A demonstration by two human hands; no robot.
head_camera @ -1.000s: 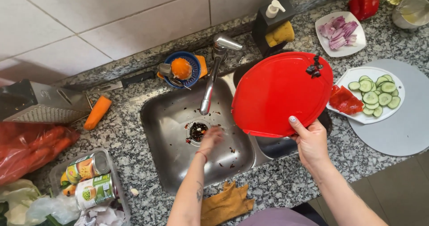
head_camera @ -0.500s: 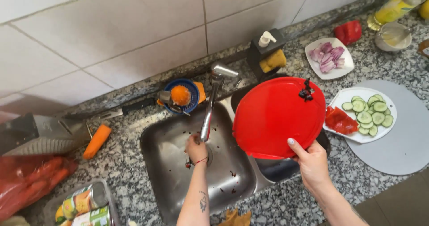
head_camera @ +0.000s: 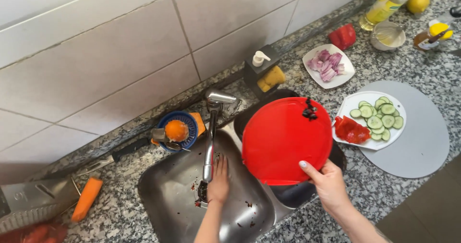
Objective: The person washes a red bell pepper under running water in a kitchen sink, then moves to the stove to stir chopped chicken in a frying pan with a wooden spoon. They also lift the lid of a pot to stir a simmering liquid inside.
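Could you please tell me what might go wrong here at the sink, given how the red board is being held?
The right hand holds the red cutting board by its lower edge only, tilted over the sink; it might slip. Dark scraps cling near its top edge, close to the plate of cucumber slices, and could drop there. The left hand is at the drain, where scraps may clog it.

Sink basin (head_camera: 249,209) and faucet (head_camera: 210,142), centre of the frame: brushed metal with a dull sheen. Red cutting board (head_camera: 283,139), right of centre: smooth matt plastic. Countertop (head_camera: 418,65): speckled polished stone. Wall tiles (head_camera: 96,55), upper left: glazed, glossy ceramic. Box grater (head_camera: 29,202), lower left: bright metal. Grey mat (head_camera: 422,137), right: matt plastic.
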